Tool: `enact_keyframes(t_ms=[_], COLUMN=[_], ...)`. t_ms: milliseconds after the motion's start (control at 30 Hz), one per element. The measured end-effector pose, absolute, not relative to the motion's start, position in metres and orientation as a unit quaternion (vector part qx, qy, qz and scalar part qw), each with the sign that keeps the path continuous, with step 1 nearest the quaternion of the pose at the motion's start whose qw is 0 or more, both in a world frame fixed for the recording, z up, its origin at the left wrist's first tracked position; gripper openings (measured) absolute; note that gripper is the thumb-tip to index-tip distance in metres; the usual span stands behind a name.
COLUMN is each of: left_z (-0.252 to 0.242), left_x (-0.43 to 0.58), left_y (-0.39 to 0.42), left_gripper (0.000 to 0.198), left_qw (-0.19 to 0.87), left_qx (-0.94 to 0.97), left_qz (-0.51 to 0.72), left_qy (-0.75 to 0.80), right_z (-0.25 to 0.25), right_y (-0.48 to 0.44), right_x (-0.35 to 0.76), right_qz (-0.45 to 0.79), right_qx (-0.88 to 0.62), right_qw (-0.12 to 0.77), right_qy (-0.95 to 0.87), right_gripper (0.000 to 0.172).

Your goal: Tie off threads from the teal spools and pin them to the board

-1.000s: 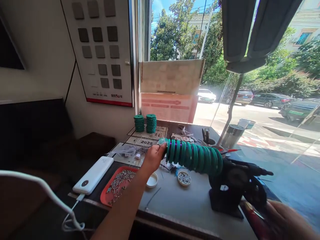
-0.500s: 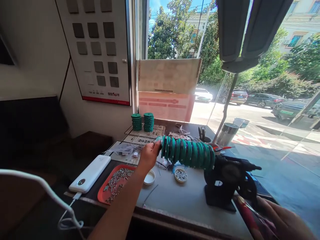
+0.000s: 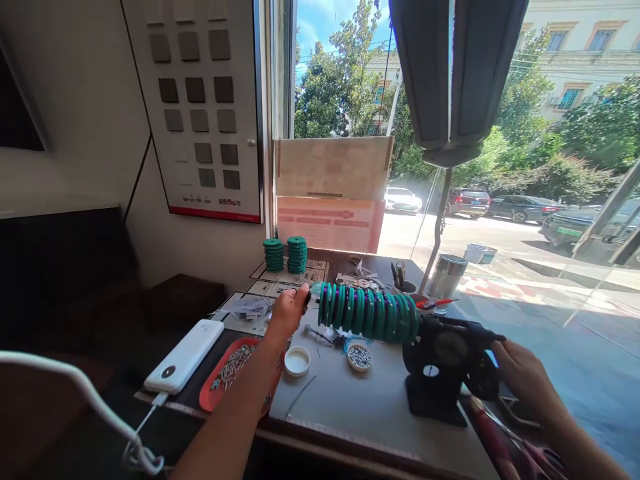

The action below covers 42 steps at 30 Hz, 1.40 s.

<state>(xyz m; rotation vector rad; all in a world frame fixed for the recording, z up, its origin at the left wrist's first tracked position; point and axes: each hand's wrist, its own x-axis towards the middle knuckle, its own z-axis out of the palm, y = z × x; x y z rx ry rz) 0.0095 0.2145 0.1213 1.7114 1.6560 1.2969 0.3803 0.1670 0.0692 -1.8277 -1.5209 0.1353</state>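
Note:
A row of green rings (image 3: pixel 370 312) sits threaded on a purple rod that sticks out leftward from a black machine (image 3: pixel 443 363) on the table (image 3: pixel 370 407). My left hand (image 3: pixel 287 310) is curled just left of the rod's free end, pinching something small that I cannot make out. My right hand (image 3: pixel 520 377) rests on the machine's right side, fingers wrapped round a dark part there.
A red tray of small metal pins (image 3: pixel 227 377), a white power bank (image 3: pixel 183 355) with cable, a white cap (image 3: pixel 297 361) and a small dish of beads (image 3: pixel 359 356) lie near the front. Two stacks of green rings (image 3: pixel 286 255) stand by the window. A metal cup (image 3: pixel 447 276) stands at the back.
My left hand has drawn slightly left, off the rod's end. My right hand has come up from the lower right corner onto the machine's right side. The view shifted a little.

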Motion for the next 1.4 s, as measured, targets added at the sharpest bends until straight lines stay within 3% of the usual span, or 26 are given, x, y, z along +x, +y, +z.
enact_keyframes(t_ms=[233,333,433,533,633,733,800,867,1000,1267,1400], left_z=[0.108,0.076,0.053,0.054,0.069,0.082,0.084,0.084,0.079,0.079,0.081], left_x=[0.003,0.029,0.049,0.043,0.020,0.008,0.012,0.020,0.034,0.026,0.018], left_y=[0.165,0.134,0.118,0.120,0.131,0.143,0.150,0.154,0.154,0.160,0.158], left_gripper=[0.037,0.026,0.026,0.025,0.025,0.041,0.056,0.063,0.067,0.072,0.069], left_qw=[0.141,0.105,0.076,0.096,0.108,0.169,0.225,0.276,0.337,0.320,0.337], left_qx=[0.659,0.724,0.775,0.765,0.687,0.618,0.608,0.624,0.652,0.621,0.631], left_qz=[0.377,0.234,0.167,0.211,0.355,0.510,0.558,0.561,0.535,0.547,0.504], left_qy=[0.635,0.641,0.605,0.601,0.624,0.573,0.518,0.469,0.418,0.461,0.484], right_z=[0.099,0.097,0.097,0.103,0.109,0.109,0.107,0.104,0.099,0.113,0.124], right_y=[0.134,0.120,0.115,0.108,0.098,0.096,0.103,0.112,0.122,0.125,0.118], right_x=[0.383,0.383,0.380,0.369,0.343,0.302,0.274,0.252,0.234,0.209,0.217], right_qz=[0.063,0.073,0.090,0.011,-0.112,-0.001,0.111,0.146,0.102,0.146,0.085], right_qx=[-0.759,-0.775,-0.763,-0.757,-0.742,-0.654,-0.582,-0.554,-0.556,-0.541,-0.577], right_qw=[0.415,0.402,0.419,0.423,0.433,0.480,0.477,0.463,0.472,0.488,0.465], right_qy=[-0.497,-0.482,-0.483,-0.498,-0.500,-0.585,-0.649,-0.676,-0.676,-0.669,-0.666], right_gripper=[0.034,0.032,0.031,0.041,0.044,0.040,0.047,0.056,0.062,0.068,0.063])
